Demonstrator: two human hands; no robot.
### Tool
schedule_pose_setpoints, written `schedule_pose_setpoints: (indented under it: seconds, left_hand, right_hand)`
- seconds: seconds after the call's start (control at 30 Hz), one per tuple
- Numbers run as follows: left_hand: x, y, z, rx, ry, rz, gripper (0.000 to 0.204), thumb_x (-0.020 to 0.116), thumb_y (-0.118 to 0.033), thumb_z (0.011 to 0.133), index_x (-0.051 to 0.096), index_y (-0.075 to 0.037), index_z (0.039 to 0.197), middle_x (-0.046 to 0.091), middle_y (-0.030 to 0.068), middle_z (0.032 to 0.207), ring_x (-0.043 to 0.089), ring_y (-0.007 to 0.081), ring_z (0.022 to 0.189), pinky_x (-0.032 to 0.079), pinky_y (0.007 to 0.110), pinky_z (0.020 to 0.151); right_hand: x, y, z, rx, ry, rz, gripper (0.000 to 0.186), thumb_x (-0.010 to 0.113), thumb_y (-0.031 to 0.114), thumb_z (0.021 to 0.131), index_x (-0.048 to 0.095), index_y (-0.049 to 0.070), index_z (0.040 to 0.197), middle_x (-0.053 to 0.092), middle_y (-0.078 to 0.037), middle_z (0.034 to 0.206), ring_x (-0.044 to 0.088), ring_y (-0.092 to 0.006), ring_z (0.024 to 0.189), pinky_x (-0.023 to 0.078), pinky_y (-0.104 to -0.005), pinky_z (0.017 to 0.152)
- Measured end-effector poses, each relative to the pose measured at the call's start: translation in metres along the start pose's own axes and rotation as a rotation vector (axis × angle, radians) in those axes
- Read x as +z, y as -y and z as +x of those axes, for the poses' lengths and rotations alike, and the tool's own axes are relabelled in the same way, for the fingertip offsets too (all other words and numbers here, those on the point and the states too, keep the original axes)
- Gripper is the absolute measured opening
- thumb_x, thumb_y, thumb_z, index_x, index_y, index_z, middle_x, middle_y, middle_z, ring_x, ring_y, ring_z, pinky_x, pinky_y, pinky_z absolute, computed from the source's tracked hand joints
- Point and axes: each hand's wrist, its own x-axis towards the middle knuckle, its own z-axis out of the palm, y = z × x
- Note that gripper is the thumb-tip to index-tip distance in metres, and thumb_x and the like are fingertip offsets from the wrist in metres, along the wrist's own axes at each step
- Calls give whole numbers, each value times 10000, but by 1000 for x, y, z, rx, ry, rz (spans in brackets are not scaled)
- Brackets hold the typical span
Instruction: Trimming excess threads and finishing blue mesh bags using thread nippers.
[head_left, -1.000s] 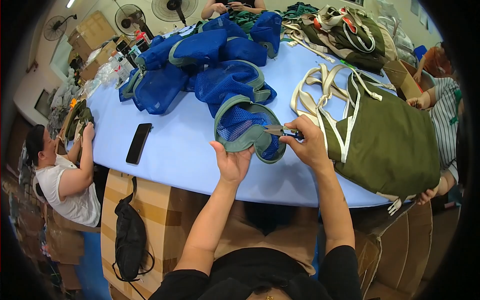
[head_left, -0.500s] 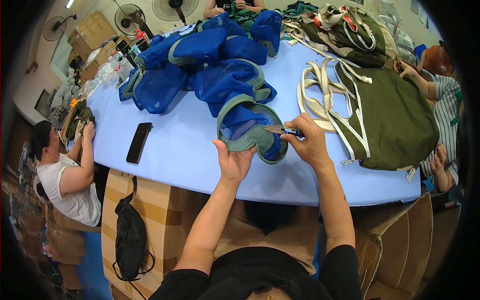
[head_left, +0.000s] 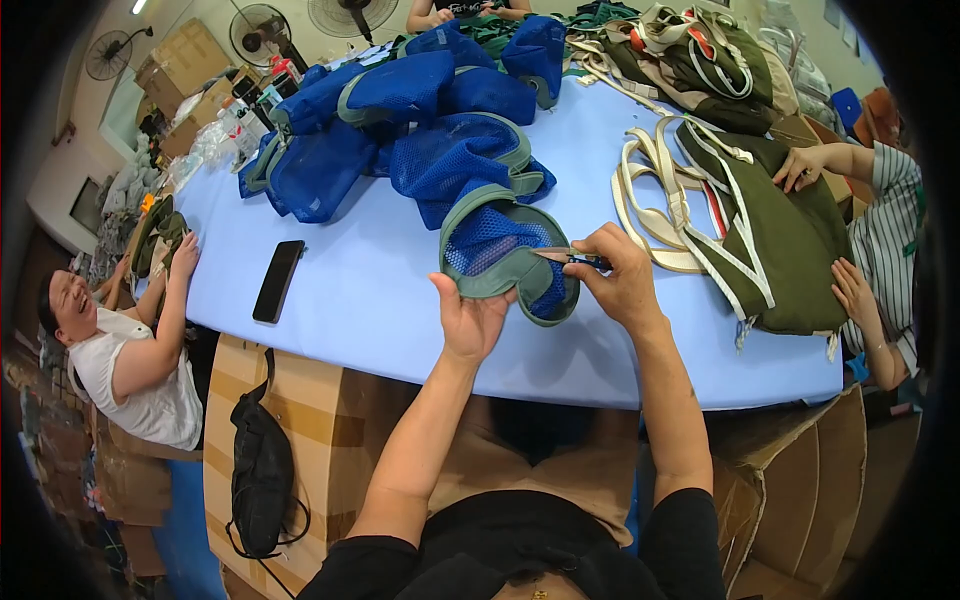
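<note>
A blue mesh pouch (head_left: 487, 281) with grey-green trim lies near the table's front edge, its round opening facing up. My left hand (head_left: 470, 320) grips its near rim, thumb on top and fingers underneath. Pinched in my right hand (head_left: 622, 278) are small pointed thread snips (head_left: 550, 254). Their tips point left and rest at the trim on the pouch's right side; whether they touch a thread is too small to see. Just behind, another blue mesh pouch (head_left: 450, 165) adjoins this one.
Several more blue mesh pouches (head_left: 320, 175) are heaped farther back. A black phone (head_left: 278, 282) lies to the left. On the right, a co-worker's hands touch an olive bag (head_left: 800, 270) with cream straps. Below the table stand cardboard boxes (head_left: 310, 440), one under a black pouch (head_left: 262, 480).
The co-worker's olive bag has shifted right and turned, with one hand now flat on it. The person at left has turned their head. My hands and the pouch have barely moved.
</note>
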Motion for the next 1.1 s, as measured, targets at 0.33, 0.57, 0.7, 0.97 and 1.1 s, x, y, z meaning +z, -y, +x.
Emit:
schedule_pose_setpoints:
  seconds: [0.33, 0.57, 0.7, 0.97, 1.1]
  left_hand:
    - [2, 2, 0, 12, -18, -58, 739, 209, -655, 831, 371, -85, 1272, 478, 73, 1223, 470, 215, 1095, 389, 364, 887]
    - [1, -5, -2, 3, -25, -67, 756, 196, -662, 829, 362, -76, 1277, 482, 80, 1213, 472, 210, 1089, 401, 342, 867]
    - [4, -4, 2, -6, -100, -144, 748, 248, -651, 829, 331, -77, 1301, 446, 104, 1256, 428, 253, 1149, 319, 400, 987]
    - [-8, -4, 3, -27, -155, -207, 761, 220, -661, 826, 358, -69, 1282, 453, 102, 1245, 438, 244, 1136, 346, 395, 964]
    - [-6, -2, 3, -23, -98, -255, 763, 198, -668, 824, 374, -77, 1273, 463, 94, 1232, 449, 234, 1122, 363, 382, 948]
  right_hand:
    - [4, -16, 0, 288, -98, 611, 303, 674, 160, 763, 508, 5, 963, 445, 54, 664, 380, -18, 579, 305, -158, 520]
    - [15, -14, -2, 378, 43, 486, 339, 688, 200, 746, 524, 23, 984, 375, 63, 582, 334, -26, 536, 270, -173, 488]
    - [13, -9, -2, 335, 70, 429, 301, 674, 204, 757, 543, 26, 960, 391, 62, 576, 346, -28, 531, 276, -181, 485]
    - [15, -4, -2, 312, 55, 410, 184, 630, 145, 775, 555, 17, 885, 425, 56, 530, 356, -25, 501, 270, -191, 468]
    - [15, -10, -5, 299, 45, 440, 168, 627, 128, 775, 549, 18, 875, 440, 52, 541, 365, -21, 506, 270, -189, 469]
